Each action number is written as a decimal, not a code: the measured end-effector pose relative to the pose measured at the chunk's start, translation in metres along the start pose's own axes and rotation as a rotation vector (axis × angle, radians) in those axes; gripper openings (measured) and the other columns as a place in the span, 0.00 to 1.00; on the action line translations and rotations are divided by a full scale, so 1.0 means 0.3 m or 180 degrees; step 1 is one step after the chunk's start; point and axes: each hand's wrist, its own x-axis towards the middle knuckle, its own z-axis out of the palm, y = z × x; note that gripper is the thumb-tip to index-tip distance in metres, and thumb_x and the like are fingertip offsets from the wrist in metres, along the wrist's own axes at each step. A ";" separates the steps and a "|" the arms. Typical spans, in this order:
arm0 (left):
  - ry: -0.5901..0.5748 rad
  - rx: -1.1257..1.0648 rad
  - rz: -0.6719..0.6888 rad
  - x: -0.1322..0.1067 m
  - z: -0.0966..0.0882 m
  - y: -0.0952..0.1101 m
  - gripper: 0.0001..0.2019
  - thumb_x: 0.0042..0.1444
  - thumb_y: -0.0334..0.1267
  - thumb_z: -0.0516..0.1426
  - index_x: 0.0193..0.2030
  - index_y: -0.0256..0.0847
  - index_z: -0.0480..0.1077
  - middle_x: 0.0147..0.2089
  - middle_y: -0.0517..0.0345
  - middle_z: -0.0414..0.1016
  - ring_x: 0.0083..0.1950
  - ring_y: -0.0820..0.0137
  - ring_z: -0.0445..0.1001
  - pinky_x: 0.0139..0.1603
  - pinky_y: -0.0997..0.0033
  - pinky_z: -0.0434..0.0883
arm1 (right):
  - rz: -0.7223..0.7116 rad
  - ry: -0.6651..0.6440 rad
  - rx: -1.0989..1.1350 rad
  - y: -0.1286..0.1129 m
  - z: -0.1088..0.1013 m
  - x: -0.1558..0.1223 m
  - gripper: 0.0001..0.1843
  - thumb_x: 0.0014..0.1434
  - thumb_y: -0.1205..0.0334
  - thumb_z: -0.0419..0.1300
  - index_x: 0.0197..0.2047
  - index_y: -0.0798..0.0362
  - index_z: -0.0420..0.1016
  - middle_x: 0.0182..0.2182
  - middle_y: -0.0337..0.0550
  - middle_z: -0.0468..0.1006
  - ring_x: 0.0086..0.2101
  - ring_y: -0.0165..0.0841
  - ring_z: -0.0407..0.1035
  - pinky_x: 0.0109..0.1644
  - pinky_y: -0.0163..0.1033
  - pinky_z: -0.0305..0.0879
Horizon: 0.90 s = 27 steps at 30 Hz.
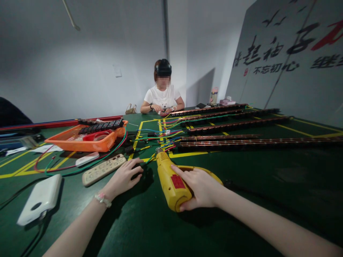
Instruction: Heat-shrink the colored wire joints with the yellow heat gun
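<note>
My right hand (pixel 199 185) is wrapped around a yellow heat gun (pixel 167 178) with red vents, its index finger lying along the body. The gun's metal nozzle points away from me, at the coloured wire ends. To the left, my left hand (pixel 124 176) hovers low over the table with fingers curved and apart; its fingertips are close to a green and yellow wire (pixel 150 158). Whether they touch the wire, I cannot tell. Beyond the nozzle, several long dark strips (pixel 241 143) with copper-coloured tops lie side by side, wires coming from their left ends.
An orange basket (pixel 80 142) with dark parts stands at the left. Nearer are a beige power strip (pixel 103 169), a white power bank (pixel 41 200) with a cable, and loose red and green wires. Across the green table (pixel 128 228), another person (pixel 163 96) sits handling something small.
</note>
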 end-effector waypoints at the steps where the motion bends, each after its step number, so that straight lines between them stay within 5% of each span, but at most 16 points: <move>1: -0.0049 0.0042 -0.0018 0.000 -0.001 -0.006 0.09 0.57 0.37 0.51 0.39 0.46 0.72 0.57 0.54 0.67 0.56 0.62 0.69 0.56 0.58 0.68 | 0.0007 -0.0020 0.0002 -0.003 -0.001 -0.003 0.62 0.45 0.28 0.56 0.70 0.59 0.38 0.47 0.59 0.74 0.43 0.49 0.71 0.47 0.49 0.60; 13: -0.0045 -0.0148 -0.0186 0.002 -0.005 -0.027 0.11 0.61 0.40 0.49 0.36 0.44 0.71 0.54 0.54 0.68 0.51 0.66 0.72 0.52 0.64 0.69 | -0.0078 -0.0113 0.0042 -0.010 0.001 -0.009 0.63 0.45 0.27 0.56 0.70 0.59 0.38 0.49 0.59 0.73 0.44 0.50 0.70 0.49 0.50 0.58; 27: -0.0203 -0.0191 -0.0009 -0.003 -0.001 -0.005 0.10 0.60 0.39 0.50 0.44 0.44 0.70 0.59 0.52 0.64 0.56 0.64 0.68 0.57 0.62 0.67 | -0.0135 -0.0217 0.0056 -0.037 -0.005 -0.018 0.63 0.45 0.27 0.55 0.70 0.59 0.36 0.47 0.59 0.74 0.42 0.48 0.70 0.47 0.48 0.59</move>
